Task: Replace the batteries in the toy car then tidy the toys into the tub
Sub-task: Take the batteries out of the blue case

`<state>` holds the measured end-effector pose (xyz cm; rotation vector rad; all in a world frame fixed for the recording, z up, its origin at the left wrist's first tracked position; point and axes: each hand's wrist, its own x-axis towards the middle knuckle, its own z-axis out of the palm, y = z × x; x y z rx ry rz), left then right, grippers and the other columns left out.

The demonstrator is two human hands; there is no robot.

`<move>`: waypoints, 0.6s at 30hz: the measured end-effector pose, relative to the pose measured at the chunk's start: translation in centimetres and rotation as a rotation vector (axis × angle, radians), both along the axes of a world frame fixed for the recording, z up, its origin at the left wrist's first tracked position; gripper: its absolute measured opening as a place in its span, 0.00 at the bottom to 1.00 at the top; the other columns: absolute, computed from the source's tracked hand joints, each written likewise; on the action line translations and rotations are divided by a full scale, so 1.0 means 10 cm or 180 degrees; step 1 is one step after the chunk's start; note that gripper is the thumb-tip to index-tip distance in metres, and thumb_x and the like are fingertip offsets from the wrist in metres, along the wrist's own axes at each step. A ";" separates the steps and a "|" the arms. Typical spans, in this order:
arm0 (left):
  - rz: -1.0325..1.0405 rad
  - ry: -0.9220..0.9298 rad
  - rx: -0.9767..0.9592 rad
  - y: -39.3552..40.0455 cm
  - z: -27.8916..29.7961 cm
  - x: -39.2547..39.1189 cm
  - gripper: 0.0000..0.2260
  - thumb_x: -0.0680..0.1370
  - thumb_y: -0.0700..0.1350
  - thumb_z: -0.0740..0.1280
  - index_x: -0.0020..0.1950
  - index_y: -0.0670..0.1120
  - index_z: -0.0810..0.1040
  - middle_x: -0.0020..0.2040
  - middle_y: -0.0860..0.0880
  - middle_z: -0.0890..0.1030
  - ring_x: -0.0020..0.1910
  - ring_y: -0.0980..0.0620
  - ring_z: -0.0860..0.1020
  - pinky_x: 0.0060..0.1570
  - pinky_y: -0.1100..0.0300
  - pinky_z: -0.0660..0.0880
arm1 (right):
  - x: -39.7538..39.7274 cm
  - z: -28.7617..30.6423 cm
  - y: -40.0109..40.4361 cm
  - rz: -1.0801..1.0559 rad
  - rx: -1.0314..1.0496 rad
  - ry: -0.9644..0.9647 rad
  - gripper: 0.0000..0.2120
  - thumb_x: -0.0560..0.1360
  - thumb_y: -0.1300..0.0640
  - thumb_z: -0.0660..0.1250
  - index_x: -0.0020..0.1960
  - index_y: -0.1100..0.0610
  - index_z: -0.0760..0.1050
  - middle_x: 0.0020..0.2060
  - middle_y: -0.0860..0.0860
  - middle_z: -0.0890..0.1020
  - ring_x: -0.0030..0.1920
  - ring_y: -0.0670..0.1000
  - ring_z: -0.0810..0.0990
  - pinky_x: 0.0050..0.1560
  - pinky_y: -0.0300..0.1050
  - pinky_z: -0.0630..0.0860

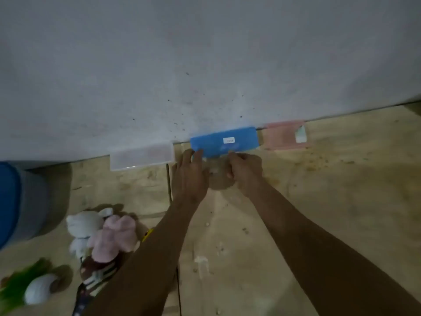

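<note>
Against the foot of the pale wall, where it meets the tan floor, three flat plastic cases lie in a row, probably pushed there to keep small parts out of the way. Far left stands the blue tub, well apart from the hands, waiting for the tidying. Near it a heap of soft toys sits on the floor: a white plush, a pink plush touching it, and a green-and-white toy lower down. Of the cases, the clear case lies left, the blue case in the middle, the pink case right. The left hand rests fingers on the blue case's near edge, seemingly steadying it; whether it grips anything I cannot tell. The right hand is curled at the same edge, perhaps prying the lid for batteries, though blur hides its hold. No toy car is clearly visible.
</note>
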<state>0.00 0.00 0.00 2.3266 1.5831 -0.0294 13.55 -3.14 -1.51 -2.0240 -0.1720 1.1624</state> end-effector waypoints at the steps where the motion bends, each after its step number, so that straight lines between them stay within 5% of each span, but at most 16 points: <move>1: 0.0001 0.0025 0.0003 0.08 -0.04 0.06 0.26 0.80 0.47 0.67 0.78 0.46 0.66 0.75 0.43 0.68 0.73 0.40 0.66 0.68 0.46 0.67 | 0.01 -0.02 0.06 -0.0167 0.0057 0.0155 0.14 0.73 0.48 0.71 0.37 0.58 0.81 0.32 0.53 0.83 0.31 0.51 0.79 0.35 0.43 0.74; 4: -0.0005 0.0114 0.0118 0.24 -0.13 0.18 0.27 0.79 0.45 0.68 0.78 0.47 0.66 0.77 0.43 0.65 0.74 0.40 0.64 0.70 0.47 0.66 | 0.02 -0.03 0.17 -0.0564 0.0030 0.0422 0.14 0.74 0.48 0.73 0.38 0.57 0.80 0.33 0.54 0.83 0.32 0.51 0.79 0.35 0.43 0.75; 8: -0.0098 0.0081 0.0409 0.30 -0.29 0.20 0.24 0.75 0.40 0.73 0.71 0.43 0.75 0.70 0.39 0.74 0.68 0.34 0.71 0.65 0.43 0.72 | 0.00 -0.05 0.19 -0.0746 0.0083 0.0683 0.16 0.75 0.46 0.73 0.38 0.58 0.78 0.31 0.54 0.82 0.27 0.49 0.76 0.33 0.43 0.76; 18: -0.0432 0.0209 0.0838 0.39 -0.44 0.12 0.21 0.75 0.46 0.75 0.67 0.42 0.79 0.64 0.39 0.78 0.61 0.35 0.76 0.57 0.43 0.78 | 0.03 0.01 0.13 -0.0923 0.0382 0.1219 0.14 0.75 0.49 0.73 0.45 0.61 0.80 0.34 0.55 0.84 0.30 0.48 0.80 0.32 0.42 0.79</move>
